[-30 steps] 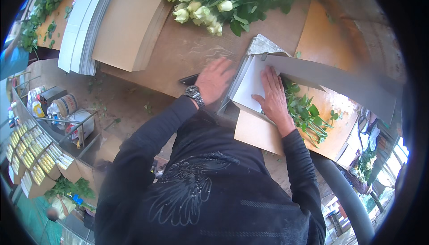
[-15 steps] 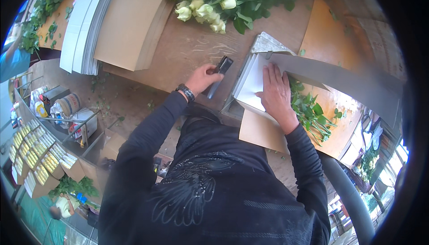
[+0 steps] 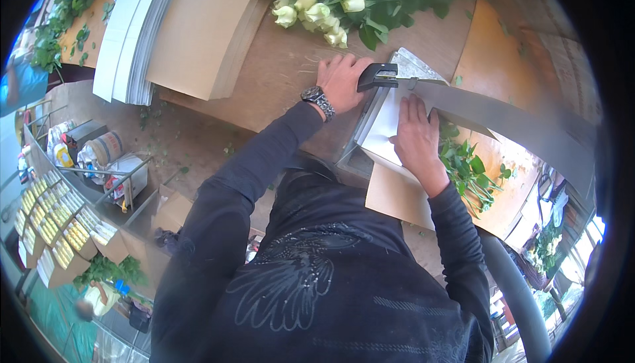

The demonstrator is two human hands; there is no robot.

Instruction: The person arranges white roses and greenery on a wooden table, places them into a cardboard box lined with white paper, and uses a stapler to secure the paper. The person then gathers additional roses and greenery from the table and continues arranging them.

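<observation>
My left hand [image 3: 342,84], wearing a watch, is wrapped around a black stapler [image 3: 378,77]. The stapler points right, its jaw end close to the upper edge of a white cardboard sheet [image 3: 385,125]. My right hand [image 3: 418,139] lies flat on that sheet, fingers stretched out and pointing away from me. The sheet rests in an angled metal frame [image 3: 418,65], with a brown cardboard flap [image 3: 397,194] hanging at its near end. Green leaves and stems [image 3: 469,174] stick out just right of my right hand. What the cardboard covers is hidden.
Pale cream roses [image 3: 317,12] lie on the wooden table [image 3: 284,65] at the far side. Tall stacks of cardboard sheets [image 3: 192,32] stand at the left. A grey curved band [image 3: 522,121] extends right from the frame. Several packed flower bundles [image 3: 59,217] sit at lower left.
My left hand has carried the stapler away from me and to the right, turning it toward the sheet's upper edge. My right hand stays flat on the cardboard.
</observation>
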